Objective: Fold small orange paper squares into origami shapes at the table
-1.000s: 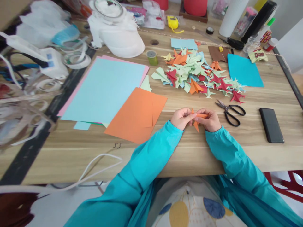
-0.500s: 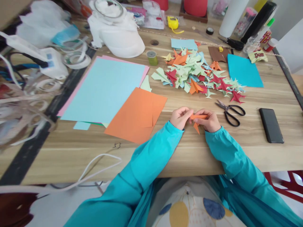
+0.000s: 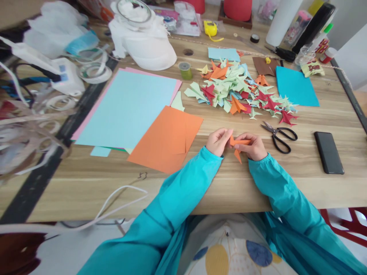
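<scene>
Streaky wood-grain desk (image 3: 304, 187); left hand (image 3: 217, 142) and right hand (image 3: 256, 147), each grip pinching sharply folded, pointed orange paper (image 3: 241, 142).

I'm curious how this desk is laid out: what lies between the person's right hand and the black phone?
In the head view, black-handled scissors lie between the right hand and the black phone.
</scene>
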### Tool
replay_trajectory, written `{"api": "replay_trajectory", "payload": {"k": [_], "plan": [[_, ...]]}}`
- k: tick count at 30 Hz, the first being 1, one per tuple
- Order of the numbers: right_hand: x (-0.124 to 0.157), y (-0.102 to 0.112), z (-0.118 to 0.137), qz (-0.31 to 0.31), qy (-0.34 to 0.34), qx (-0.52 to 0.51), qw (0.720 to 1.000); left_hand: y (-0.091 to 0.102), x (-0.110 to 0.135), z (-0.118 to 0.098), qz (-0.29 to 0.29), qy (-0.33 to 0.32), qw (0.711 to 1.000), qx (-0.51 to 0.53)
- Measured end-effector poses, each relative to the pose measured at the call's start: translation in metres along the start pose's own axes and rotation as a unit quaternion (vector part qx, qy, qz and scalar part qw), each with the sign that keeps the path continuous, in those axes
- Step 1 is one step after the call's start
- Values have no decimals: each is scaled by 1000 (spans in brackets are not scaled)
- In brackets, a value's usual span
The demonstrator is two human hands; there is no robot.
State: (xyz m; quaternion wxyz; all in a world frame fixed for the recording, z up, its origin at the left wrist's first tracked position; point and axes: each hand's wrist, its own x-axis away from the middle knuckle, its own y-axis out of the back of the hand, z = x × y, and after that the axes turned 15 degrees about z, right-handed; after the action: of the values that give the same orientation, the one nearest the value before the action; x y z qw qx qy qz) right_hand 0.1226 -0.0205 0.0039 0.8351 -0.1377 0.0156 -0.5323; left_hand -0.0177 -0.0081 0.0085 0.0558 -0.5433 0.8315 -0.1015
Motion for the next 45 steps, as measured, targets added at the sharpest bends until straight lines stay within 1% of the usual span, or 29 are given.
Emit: {"api": "replay_trajectory", "payload": {"k": [4, 11, 15, 19, 21, 24, 26, 28, 29, 32, 34, 37, 39, 41, 45], "plan": [[0, 0, -1, 3, 5, 3, 1000, -1, -1, 0, -17, -8, 1000, -23], [0, -1, 2, 17, 9, -1, 1000, -2, -2, 6, -24, -6, 999, -34], [0, 1, 0, 11, 6, 1, 1000, -3, -2, 6, -39, -3, 999, -22], [-1, 0, -1, -8, 9, -25, 1000, -3, -3, 4, -45, -1, 999, -22], [-2, -1, 0, -29, 8, -45, 999, -1, -3, 4, -60, -24, 997, -38], [-4, -2, 3, -67, 9, -83, 994, 2, -1, 4, -71, -89, 990, -81], [-5, -3, 5, -86, 11, -108, 990, 4, 0, 5, -50, -126, 983, -124], [-6, -4, 6, -94, 14, -123, 988, 5, 1, 6, -31, -138, 980, -143], [-6, -4, 7, -97, 16, -126, 987, 4, 1, 6, -25, -134, 982, -128], [-5, -3, 6, -101, 27, -121, 987, 1, 1, 6, -15, -89, 996, -6], [-5, -2, 3, -93, 28, -111, 989, -2, 1, 4, 0, -64, 998, 28], [-4, 0, 1, -72, 25, -101, 992, -5, 2, 2, 19, -59, 998, -1], [-3, 0, 2, -68, 27, -104, 992, -5, 2, 1, 16, -62, 998, -28], [-4, -1, 3, -69, 27, -116, 990, -4, 1, 1, -3, -67, 997, -41], [-5, -2, 6, -74, 33, -145, 986, 0, -2, 2, -65, -68, 995, -42]]}}
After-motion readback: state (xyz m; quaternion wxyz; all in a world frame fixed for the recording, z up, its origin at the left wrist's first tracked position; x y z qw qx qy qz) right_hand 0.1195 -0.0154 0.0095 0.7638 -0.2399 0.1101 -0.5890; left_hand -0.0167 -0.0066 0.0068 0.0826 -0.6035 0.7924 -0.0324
